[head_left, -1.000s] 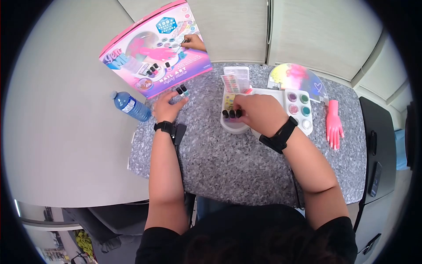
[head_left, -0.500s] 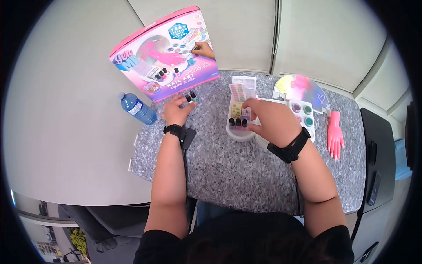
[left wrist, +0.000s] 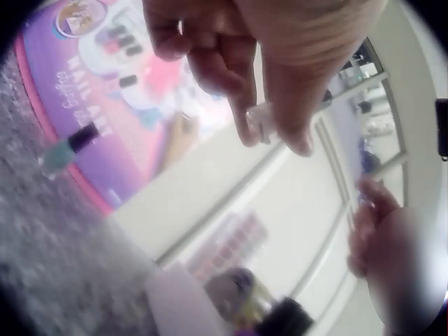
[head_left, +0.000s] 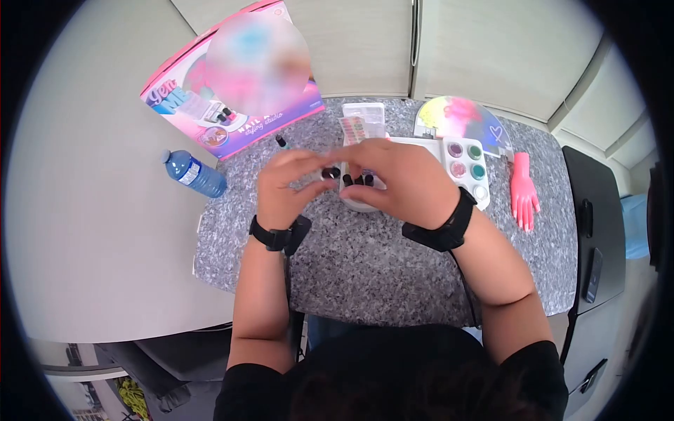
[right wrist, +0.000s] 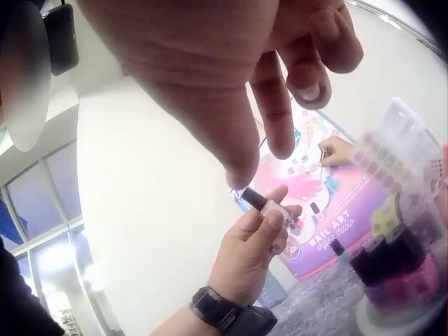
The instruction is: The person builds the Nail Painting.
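My left hand (head_left: 282,188) pinches a small nail polish bottle (head_left: 330,172) between thumb and fingers, its black cap pointing up toward the other hand in the right wrist view. The bottle's body looks pale in the left wrist view. My right hand (head_left: 415,181) hovers over the white nail studio base (head_left: 414,142), thumb and fingers apart with nothing between them. Its thumb tip overlaps the bottle's cap in the right wrist view. Beneath that hand, several black-capped polish bottles (right wrist: 406,283) stand in the base. A teal polish bottle (left wrist: 66,152) stands by the box.
The pink nail art box (head_left: 242,144) stands at the back left, beside a blue water bottle (head_left: 196,174). Glitter pots (head_left: 478,172) sit in the base's right part. A pink model hand (head_left: 521,191) lies at the right, near a colourful half-round panel (head_left: 463,121).
My left hand has picked up one of the two polish bottles by the box and brought it right. My right hand has shifted slightly left, over the bottles in the base.
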Available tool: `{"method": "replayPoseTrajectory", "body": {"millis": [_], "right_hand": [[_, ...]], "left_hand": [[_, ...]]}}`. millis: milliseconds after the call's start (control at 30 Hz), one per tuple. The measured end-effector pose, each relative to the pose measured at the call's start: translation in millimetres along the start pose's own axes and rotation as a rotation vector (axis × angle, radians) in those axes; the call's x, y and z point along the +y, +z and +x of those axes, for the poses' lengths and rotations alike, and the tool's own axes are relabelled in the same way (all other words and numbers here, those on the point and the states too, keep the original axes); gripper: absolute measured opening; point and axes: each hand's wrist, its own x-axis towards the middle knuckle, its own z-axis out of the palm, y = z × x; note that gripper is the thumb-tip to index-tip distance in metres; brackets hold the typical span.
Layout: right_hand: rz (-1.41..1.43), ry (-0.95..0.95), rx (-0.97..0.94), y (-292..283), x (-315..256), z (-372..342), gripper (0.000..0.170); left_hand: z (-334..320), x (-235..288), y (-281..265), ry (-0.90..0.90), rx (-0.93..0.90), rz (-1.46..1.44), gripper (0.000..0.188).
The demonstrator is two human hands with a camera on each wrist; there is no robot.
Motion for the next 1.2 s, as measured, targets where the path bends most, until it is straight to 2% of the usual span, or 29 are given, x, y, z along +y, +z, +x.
{"method": "replayPoseTrajectory", "body": {"millis": [67,200,267,300,367,433,500,567,633,700,900,1000,1067,1100,1133,1167,1200], "right_hand": [[-0.028,-0.040,0.010,11,8,-3,0.034],[-0.003,0.002,-0.058,-6,7,-2,0.025],[-0.014,0.138,-0.129,-29,7,0,0.021],[-0.014,0.140,-0.133,-35,11,-1,0.021],[-0.085,0.251,-0.252,-44,20,-5,0.022],[-0.063,0.296,-0.303,-40,29,-5,0.023],[-0.160,0.280,-0.344,-24,50,-11,0.024],[-0.175,0.273,-0.313,-15,52,-11,0.024],[-0.188,0.262,-0.281,-9,50,-9,0.024],[-0.320,0.252,-0.276,-2,47,-11,0.023],[-0.435,0.281,-0.264,8,43,-16,0.026],[-0.411,0.293,-0.224,-2,31,-16,0.030],[-0.370,0.262,-0.185,-12,21,-10,0.033],[-0.330,0.237,-0.150,-15,18,-9,0.035],[-0.281,0.181,-0.056,-14,15,-7,0.032],[-0.280,0.182,-0.052,-11,12,-5,0.032],[-0.195,0.108,0.035,-9,9,-3,0.031]], "left_hand": [[-3,-2,10,0.138,-0.039,-0.096,0.040],[-2,0,8,0.117,-0.108,-0.109,0.040],[5,6,5,0.071,0.116,0.205,0.046],[6,-3,4,0.067,0.116,0.202,0.046],[3,-37,-2,-0.219,0.272,0.164,0.043],[0,-64,-4,-0.244,0.243,0.195,0.041],[-5,-83,2,-0.264,0.214,0.227,0.040],[-10,-97,10,-0.385,0.073,0.285,0.043],[-11,-111,16,-0.383,0.073,0.224,0.041],[-14,-120,18,-0.388,0.068,0.167,0.039],[-11,-111,18,-0.439,0.024,0.145,0.034],[-6,-90,17,-0.438,0.068,0.017,0.031],[0,-65,16,-0.423,0.093,-0.216,0.019],[0,-52,16,-0.422,0.092,-0.214,0.019],[-2,-38,16,-0.306,0.071,-0.281,0.016],[-4,-25,16,-0.189,0.048,-0.348,0.019],[-7,-14,18,-0.187,0.043,-0.348,0.019]]}}
